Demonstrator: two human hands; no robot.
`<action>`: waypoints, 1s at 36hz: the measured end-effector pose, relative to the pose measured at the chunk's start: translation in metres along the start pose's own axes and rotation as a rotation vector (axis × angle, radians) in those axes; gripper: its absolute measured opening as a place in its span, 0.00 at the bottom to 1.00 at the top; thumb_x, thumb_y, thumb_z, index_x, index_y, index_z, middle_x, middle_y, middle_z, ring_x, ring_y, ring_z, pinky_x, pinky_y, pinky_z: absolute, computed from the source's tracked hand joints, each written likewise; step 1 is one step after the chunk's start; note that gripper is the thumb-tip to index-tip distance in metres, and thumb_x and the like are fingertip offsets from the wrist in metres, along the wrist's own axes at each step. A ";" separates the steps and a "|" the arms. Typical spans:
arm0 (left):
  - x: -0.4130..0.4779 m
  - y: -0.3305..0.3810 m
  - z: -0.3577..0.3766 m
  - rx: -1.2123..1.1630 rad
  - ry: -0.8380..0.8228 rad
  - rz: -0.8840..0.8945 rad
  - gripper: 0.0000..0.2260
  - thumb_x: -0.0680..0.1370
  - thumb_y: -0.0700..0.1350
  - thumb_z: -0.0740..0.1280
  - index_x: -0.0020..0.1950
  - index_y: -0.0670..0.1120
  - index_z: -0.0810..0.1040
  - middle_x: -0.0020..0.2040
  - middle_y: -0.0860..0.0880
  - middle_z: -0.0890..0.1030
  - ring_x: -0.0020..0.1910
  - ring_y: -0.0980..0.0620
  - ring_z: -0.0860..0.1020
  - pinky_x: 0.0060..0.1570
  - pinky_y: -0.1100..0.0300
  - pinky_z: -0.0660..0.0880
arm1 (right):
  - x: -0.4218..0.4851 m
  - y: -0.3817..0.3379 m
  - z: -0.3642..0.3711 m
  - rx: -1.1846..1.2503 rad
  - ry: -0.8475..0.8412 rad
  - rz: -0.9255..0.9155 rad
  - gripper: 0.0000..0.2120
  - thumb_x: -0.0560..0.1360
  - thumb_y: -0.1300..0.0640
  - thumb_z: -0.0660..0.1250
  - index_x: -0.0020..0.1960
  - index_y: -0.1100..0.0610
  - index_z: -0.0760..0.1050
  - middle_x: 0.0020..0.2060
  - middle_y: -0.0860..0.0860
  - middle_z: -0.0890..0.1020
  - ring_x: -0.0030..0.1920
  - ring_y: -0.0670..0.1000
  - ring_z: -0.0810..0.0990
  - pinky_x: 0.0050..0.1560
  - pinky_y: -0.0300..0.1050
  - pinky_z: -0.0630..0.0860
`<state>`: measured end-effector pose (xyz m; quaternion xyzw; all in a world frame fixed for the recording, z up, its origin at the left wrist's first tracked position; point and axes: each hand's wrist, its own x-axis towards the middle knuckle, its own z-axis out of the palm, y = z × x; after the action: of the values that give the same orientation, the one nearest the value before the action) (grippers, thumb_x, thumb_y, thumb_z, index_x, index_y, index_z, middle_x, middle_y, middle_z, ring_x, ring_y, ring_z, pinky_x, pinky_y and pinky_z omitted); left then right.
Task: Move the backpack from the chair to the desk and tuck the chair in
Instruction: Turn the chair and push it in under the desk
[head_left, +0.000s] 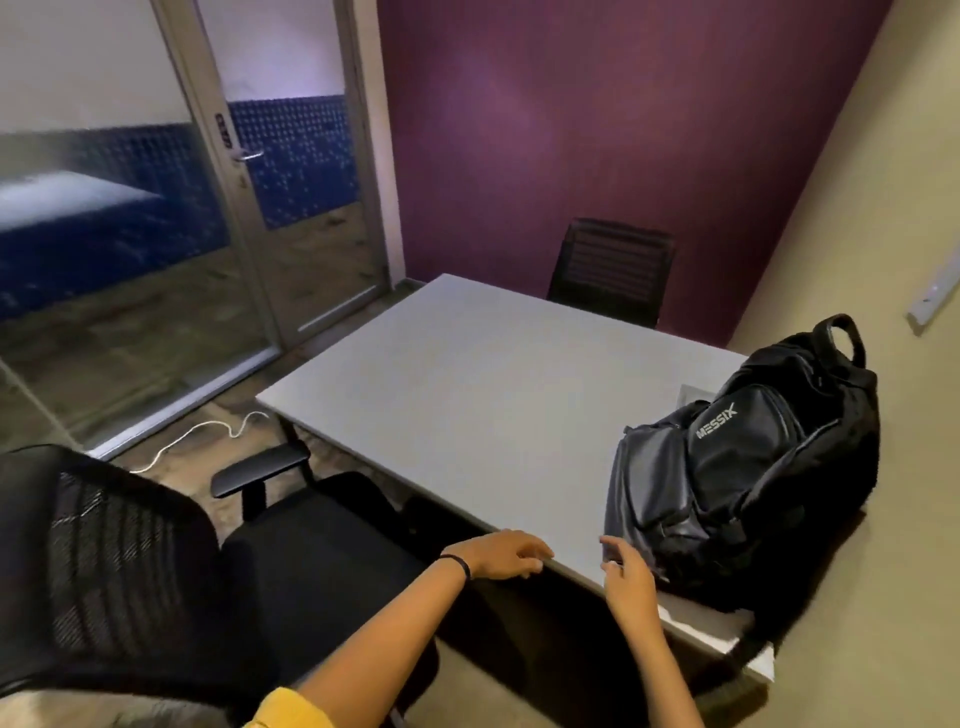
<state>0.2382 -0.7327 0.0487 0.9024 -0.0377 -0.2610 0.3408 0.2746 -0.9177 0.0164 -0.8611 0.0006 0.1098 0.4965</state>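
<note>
A black backpack (748, 467) with a white logo stands upright on the right end of the grey desk (467, 389), against the beige wall. The black mesh office chair (156, 561) sits at the lower left, pulled out from the desk, its seat bare. My left hand (498, 553) hovers at the desk's near edge with fingers spread and holds nothing. Just left of the backpack, my right hand (626, 577) is open too, close to the bag but apart from it.
A second black chair (613, 270) stands at the desk's far side against the purple wall. A glass door (291, 171) and glass partition fill the left. A white cable (202, 431) lies on the floor near the desk's left corner.
</note>
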 end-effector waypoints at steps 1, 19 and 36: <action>-0.013 -0.010 -0.004 -0.008 0.029 -0.025 0.17 0.82 0.46 0.56 0.71 0.45 0.68 0.69 0.43 0.72 0.66 0.44 0.72 0.69 0.52 0.64 | -0.003 -0.003 0.011 -0.014 -0.034 -0.020 0.16 0.76 0.72 0.55 0.61 0.64 0.73 0.63 0.62 0.75 0.62 0.61 0.74 0.66 0.53 0.68; -0.305 -0.258 -0.042 -0.205 0.527 -0.501 0.15 0.81 0.43 0.59 0.67 0.48 0.73 0.63 0.46 0.78 0.62 0.50 0.76 0.61 0.59 0.70 | -0.112 -0.109 0.251 -0.193 -0.593 -0.331 0.18 0.79 0.63 0.57 0.69 0.57 0.66 0.65 0.58 0.73 0.63 0.56 0.75 0.65 0.55 0.71; -0.434 -0.418 -0.064 0.156 0.497 -0.494 0.19 0.83 0.52 0.51 0.75 0.55 0.61 0.79 0.53 0.53 0.78 0.51 0.47 0.72 0.36 0.39 | -0.271 -0.191 0.476 -0.294 -0.860 -0.446 0.27 0.80 0.47 0.58 0.74 0.58 0.57 0.73 0.53 0.65 0.72 0.50 0.63 0.70 0.41 0.58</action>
<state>-0.1492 -0.2681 0.0168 0.9436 0.2456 -0.1041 0.1961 -0.0585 -0.4431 0.0008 -0.7779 -0.4034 0.3445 0.3368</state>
